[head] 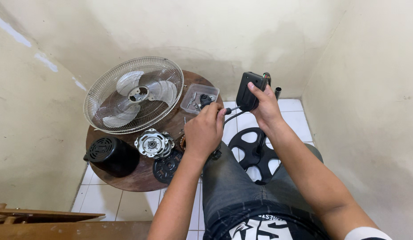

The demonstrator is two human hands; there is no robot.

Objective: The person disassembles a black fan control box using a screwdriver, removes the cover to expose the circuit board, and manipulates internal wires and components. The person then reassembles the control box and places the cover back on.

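A black switch housing is gripped in the right hand above the tiled floor; the left hand is closed on a screwdriver — beside the round table edge, walls close on both sides

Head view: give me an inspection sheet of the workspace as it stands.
Surface: round wooden table, on white tiled floor.
Job's things: black switch box held up; screwdriver pointed at it.
Clutter: fan guard with blades, black motor cover, silver motor part, clear tray of screws, black fan base on the floor.
Hands: left hand grips the screwdriver; right hand holds the box.
Cables: black lead under the box.
Surroundings: cream walls, wooden planks bottom left.
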